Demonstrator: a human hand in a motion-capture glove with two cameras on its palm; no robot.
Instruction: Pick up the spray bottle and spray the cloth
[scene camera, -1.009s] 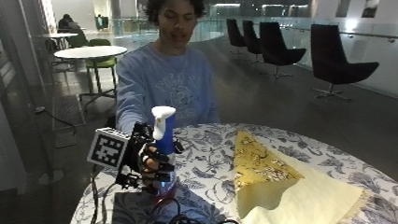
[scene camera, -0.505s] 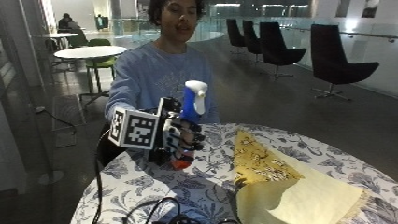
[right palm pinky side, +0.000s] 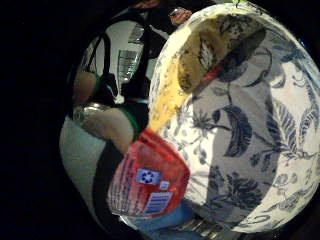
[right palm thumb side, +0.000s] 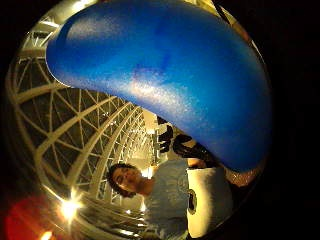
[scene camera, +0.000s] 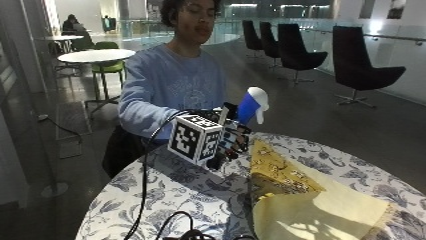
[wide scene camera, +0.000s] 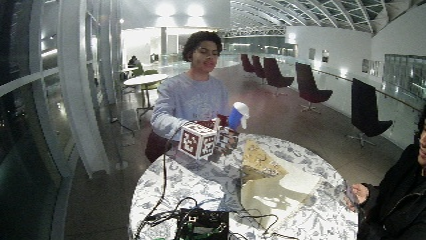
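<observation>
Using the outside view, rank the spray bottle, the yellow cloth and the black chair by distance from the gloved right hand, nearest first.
1. Spray bottle: held in the right hand.
2. Yellow cloth: on the table beside the hand.
3. Black chair: far behind, across the floor.

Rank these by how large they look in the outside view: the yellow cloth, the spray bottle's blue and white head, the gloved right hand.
1. Yellow cloth, clearly largest.
2. Gloved right hand.
3. Spray bottle's head.
The last two look nearly alike, so that order is unsure.

We see bare patterned table (scene camera: 166, 190) beside the yellow cloth (scene camera: 306, 200); cables (scene camera: 180, 225) clutter its near edge.
</observation>
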